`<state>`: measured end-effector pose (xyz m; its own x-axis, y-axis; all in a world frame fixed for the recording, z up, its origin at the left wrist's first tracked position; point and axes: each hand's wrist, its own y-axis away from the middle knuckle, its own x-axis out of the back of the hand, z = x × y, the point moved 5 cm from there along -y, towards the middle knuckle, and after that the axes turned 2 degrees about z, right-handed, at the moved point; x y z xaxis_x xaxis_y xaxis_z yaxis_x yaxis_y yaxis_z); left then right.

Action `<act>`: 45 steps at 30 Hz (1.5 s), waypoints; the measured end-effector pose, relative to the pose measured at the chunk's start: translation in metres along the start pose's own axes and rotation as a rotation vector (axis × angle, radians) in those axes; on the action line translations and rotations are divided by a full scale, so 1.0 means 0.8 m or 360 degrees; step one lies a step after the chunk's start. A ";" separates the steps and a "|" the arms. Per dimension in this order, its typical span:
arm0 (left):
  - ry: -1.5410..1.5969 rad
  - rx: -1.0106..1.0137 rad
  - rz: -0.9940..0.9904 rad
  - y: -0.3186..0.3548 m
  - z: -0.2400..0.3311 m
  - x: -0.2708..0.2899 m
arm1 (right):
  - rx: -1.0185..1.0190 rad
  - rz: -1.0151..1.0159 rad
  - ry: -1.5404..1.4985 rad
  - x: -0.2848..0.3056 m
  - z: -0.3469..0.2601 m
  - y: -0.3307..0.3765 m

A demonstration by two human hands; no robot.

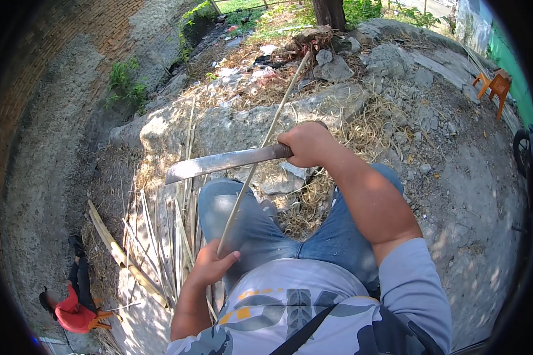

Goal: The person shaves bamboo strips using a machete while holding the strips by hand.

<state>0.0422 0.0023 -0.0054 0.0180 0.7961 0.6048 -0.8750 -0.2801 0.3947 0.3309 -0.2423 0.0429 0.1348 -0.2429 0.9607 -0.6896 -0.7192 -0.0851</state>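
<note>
My right hand (307, 144) is closed round the dark handle of a machete (219, 164), held out level over my knees with its broad blade pointing left. In my left hand (210, 264), beside my left thigh, is the near end of a long, thin bamboo strip (271, 127). The strip slants up and away to the right, passing by the machete near its handle; I cannot tell whether the two touch. Its far end is near the stones by a tree trunk. Curly shavings (305, 213) lie on the ground between my legs.
Several pale bamboo strips (154, 236) and a split bamboo piece (124, 257) lie to my left. A person in red (74, 310) sits at the far left. Ahead are a concrete slab (219, 127) and a tree trunk (328, 13). An orange chair (496, 89) stands far right.
</note>
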 end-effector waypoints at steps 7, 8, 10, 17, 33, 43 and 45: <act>0.0111 -0.0130 -0.0007 -0.003 0.013 -0.010 | -0.0043 0.0255 -0.0029 0.018 0.008 0.003; 0.0152 -0.0108 -0.0014 -0.001 0.009 -0.011 | -0.0054 0.0318 -0.0070 0.023 0.012 0.000; 0.0102 -0.0030 -0.0018 0.001 0.009 0.000 | -0.0124 0.0417 -0.0170 0.023 0.031 -0.001; 0.0314 0.0022 -0.0068 0.004 0.006 0.002 | -0.0172 0.0461 -0.0114 0.027 0.040 0.004; 0.0308 0.0038 -0.0210 0.030 -0.003 0.026 | -0.0610 0.0576 -0.0741 0.017 0.103 0.006; 0.0463 -0.0019 -0.0082 -0.011 0.002 -0.002 | 0.0285 0.0123 -0.0018 0.010 -0.051 0.008; 0.0451 -0.0042 -0.0134 -0.008 0.009 -0.006 | 0.0444 0.0035 0.0053 0.003 -0.056 0.007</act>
<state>0.0515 -0.0036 -0.0059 -0.0415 0.9350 0.3522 -0.8886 -0.1957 0.4149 0.2952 -0.2179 0.0562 0.0952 -0.2421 0.9656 -0.4687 -0.8666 -0.1711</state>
